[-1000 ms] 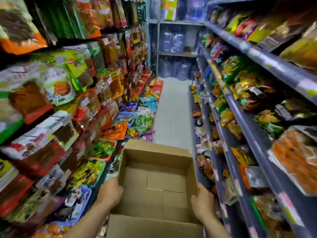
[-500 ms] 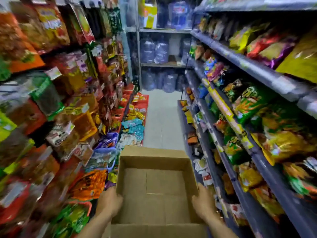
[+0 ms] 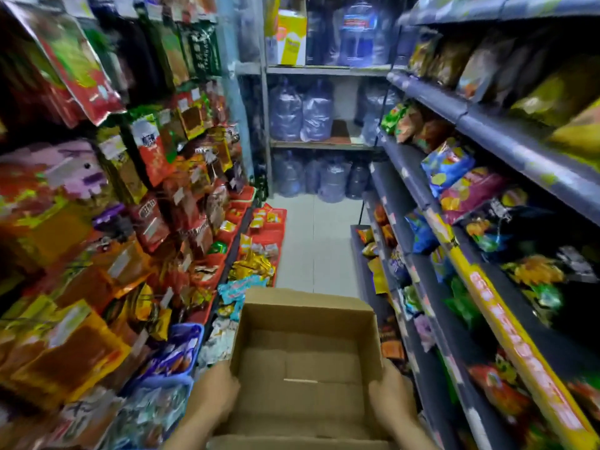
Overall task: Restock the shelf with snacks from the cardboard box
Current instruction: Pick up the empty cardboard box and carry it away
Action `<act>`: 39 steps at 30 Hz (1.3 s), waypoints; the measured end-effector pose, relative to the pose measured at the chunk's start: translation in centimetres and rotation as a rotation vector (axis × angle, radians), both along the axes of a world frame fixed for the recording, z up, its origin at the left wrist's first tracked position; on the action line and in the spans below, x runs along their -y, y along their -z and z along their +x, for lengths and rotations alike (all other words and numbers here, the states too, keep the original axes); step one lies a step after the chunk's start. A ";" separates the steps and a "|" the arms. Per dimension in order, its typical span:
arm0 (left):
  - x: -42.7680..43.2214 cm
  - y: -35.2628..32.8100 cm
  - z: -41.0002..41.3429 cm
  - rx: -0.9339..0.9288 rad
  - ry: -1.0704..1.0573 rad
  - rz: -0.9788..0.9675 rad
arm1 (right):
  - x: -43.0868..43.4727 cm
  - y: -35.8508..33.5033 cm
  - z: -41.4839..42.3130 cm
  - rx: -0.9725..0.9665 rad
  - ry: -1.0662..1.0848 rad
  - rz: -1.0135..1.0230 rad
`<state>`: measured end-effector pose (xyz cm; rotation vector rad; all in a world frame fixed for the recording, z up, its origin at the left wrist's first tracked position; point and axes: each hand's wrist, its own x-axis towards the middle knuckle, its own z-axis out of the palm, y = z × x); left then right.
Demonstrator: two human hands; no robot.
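An open brown cardboard box (image 3: 305,362) is held in front of me at the bottom centre, and nothing shows on its bare floor. My left hand (image 3: 214,394) grips its left wall from outside. My right hand (image 3: 389,394) grips its right wall. Snack packets (image 3: 156,157) hang and stand on the left shelving. More snack bags (image 3: 461,186) fill the grey shelves (image 3: 496,131) on the right.
A narrow tiled aisle (image 3: 315,241) runs ahead between the two shelf rows. Red baskets of sweets (image 3: 269,228) and a blue basket (image 3: 181,352) line the lower left. Large water bottles (image 3: 302,112) fill the rack at the aisle's far end, with a yellow carton (image 3: 292,37) on top.
I have moved forward along the aisle with the box in both hands and the view has tilted up. The far rack of water bottles is closer. My grip is unchanged.
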<state>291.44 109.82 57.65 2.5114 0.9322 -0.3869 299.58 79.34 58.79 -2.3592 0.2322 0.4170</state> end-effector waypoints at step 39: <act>-24.4 19.9 118.4 -0.111 0.073 -0.070 | -23.3 25.5 117.3 0.007 0.078 -0.241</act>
